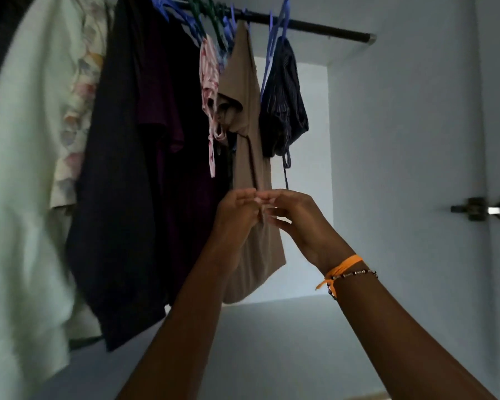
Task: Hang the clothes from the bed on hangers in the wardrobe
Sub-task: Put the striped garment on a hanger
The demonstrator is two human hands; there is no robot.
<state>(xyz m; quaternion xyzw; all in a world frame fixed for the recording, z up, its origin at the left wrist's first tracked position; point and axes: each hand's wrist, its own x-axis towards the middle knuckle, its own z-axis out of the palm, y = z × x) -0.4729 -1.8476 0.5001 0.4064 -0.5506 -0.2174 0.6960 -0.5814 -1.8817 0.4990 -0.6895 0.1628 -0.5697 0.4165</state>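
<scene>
Dim, cool daylight is brightening the wardrobe's back panel [300,174] at centre, leaving the dark garments [133,168] at nine o'clock nearly detail-less. Wide-angle distortion is bending the edges; the white garment [20,183] is blurring softly.

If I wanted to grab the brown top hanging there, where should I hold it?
Probably best at the tan top's free right edge about halfway down, coming from the front right. That side faces open wardrobe space, while the left side is crowded by the pink patterned garment. The left hand and right hand meet at about that height, fingers curled at the cloth.
</scene>
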